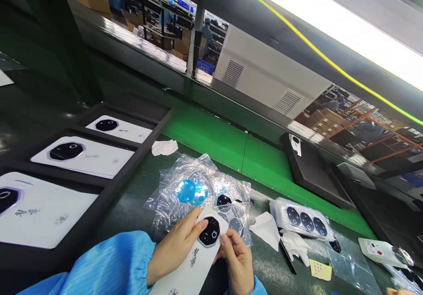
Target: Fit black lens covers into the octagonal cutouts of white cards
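A white phone back cover (185, 271) with a black camera plate (209, 232) near its top is held low in front of me, tilted. My left hand (175, 245) is closed around its left edge, the thumb beside the camera plate. My right hand (238, 259) pinches the right edge near the top corner; some of its fingers are hidden behind the cover. Just beyond the hands lie clear plastic bags (172, 180) with blue film discs (187, 191) and a loose black camera plate (224, 202).
At left, a black tray (122, 181) holds white back covers (86, 157). To the right are a bag of camera plates (306, 218), white cloths (294, 245), a yellow note (320, 270) and a white bottle (380, 252). Black trays (317, 171) stand farther back. Skin shows at the bottom right edge.
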`<state>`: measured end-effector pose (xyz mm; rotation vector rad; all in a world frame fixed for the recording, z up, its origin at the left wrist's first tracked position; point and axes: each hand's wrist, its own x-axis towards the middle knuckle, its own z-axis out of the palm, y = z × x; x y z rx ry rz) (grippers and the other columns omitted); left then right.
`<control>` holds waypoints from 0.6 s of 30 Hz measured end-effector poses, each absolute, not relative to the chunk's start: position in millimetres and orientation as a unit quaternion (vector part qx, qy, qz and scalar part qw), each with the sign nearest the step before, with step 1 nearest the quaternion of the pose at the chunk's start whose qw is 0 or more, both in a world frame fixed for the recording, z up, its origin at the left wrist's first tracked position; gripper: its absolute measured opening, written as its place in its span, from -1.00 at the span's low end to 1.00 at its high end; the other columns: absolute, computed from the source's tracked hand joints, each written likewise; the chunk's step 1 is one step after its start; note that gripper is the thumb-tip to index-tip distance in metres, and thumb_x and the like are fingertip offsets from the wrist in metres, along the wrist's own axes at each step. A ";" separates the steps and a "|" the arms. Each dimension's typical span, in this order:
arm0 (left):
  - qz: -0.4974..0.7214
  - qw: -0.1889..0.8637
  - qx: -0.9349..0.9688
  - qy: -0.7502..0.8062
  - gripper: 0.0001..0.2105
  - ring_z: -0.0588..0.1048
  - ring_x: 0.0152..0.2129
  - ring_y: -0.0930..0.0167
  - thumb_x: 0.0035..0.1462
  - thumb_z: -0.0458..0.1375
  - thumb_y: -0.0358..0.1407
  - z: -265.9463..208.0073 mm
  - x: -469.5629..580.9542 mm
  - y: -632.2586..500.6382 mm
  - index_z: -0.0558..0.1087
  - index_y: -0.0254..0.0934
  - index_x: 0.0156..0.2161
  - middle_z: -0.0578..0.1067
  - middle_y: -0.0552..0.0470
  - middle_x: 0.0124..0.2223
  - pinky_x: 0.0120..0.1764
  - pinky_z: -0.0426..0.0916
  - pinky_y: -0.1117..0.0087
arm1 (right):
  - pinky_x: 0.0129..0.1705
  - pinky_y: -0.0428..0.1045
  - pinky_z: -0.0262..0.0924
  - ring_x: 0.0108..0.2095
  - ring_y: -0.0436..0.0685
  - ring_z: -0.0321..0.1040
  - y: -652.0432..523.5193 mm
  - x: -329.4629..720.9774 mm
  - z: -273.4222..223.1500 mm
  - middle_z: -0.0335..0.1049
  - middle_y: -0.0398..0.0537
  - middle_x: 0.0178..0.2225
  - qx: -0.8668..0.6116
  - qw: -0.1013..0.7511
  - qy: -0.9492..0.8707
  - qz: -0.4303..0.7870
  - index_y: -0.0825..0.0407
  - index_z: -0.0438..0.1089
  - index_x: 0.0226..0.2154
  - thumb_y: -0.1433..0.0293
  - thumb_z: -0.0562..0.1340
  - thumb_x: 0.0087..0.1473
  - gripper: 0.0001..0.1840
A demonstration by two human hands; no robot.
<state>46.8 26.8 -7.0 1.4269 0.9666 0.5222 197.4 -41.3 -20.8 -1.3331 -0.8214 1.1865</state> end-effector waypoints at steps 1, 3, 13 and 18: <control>0.222 0.625 0.618 0.423 -0.69 0.41 -0.18 0.25 0.18 -0.13 0.00 -5.6 47.1 27.2 0.29 -0.16 -0.23 0.46 0.00 -0.24 -0.11 0.27 0.30 | -0.61 -0.08 0.27 -0.69 -0.01 0.29 -40.8 199.3 -26.7 0.39 -0.15 -0.61 -0.556 0.556 -0.348 0.511 0.07 0.44 -0.42 0.00 0.31 -0.04 -0.55; 0.213 0.634 0.608 0.428 -0.66 0.39 -0.10 0.23 0.16 -0.12 0.01 -4.0 47.6 27.9 0.29 -0.17 -0.17 0.46 -0.02 -0.17 -0.06 0.25 0.29 | -0.65 -0.07 0.28 -0.71 0.00 0.28 -40.0 202.3 -37.7 0.39 -0.13 -0.61 -0.538 0.556 -0.346 0.530 0.07 0.40 -0.44 -0.02 0.30 -0.05 -0.54; 0.207 0.694 0.563 0.399 -0.53 0.30 0.08 0.17 0.03 0.09 0.02 1.5 46.0 29.1 0.30 -0.19 -0.01 0.44 -0.04 0.05 0.07 0.19 0.28 | -0.65 -0.10 0.28 -0.73 -0.02 0.27 -42.5 202.4 -37.8 0.35 -0.17 -0.65 -0.553 0.565 -0.353 0.500 0.08 0.40 -0.46 0.01 0.30 -0.02 -0.56; 0.194 0.755 0.506 0.369 -0.48 0.47 -0.21 0.27 -0.09 0.24 -0.16 1.0 47.4 28.3 0.25 -0.25 0.00 0.52 0.04 -0.17 -0.22 0.34 0.36 | -0.71 -0.13 0.23 -0.73 -0.02 0.27 -44.0 199.8 -35.3 0.32 -0.18 -0.68 -0.584 0.566 -0.359 0.458 0.08 0.44 -0.43 -0.03 0.30 -0.06 -0.52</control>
